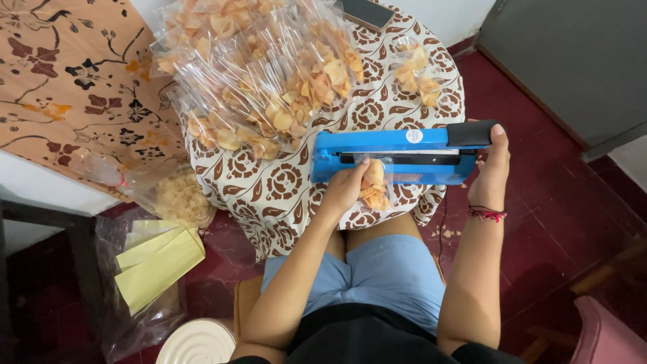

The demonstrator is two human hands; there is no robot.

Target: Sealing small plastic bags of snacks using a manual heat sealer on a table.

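Frame centre: left hand (pixel 347 185) pinches chip bag (pixel 374 189) under blue sealer (pixel 397 156); right hand (pixel 492 168) clasps black handle (pixel 470 133).

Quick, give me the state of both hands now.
Left hand: closed on a bag of chips at the blue sealer.
Right hand: pressing the sealer's black handle.

Both forearms reach forward from the lap toward the sealer (pixel 397 156). Left hand (pixel 348 185) at the sealer's near edge, fingers curled, pinching a bag (pixel 374 185). Right hand (pixel 492 168) at the sealer's right end, palm down on the handle, wrist straight; probably pressing, fingers hidden.
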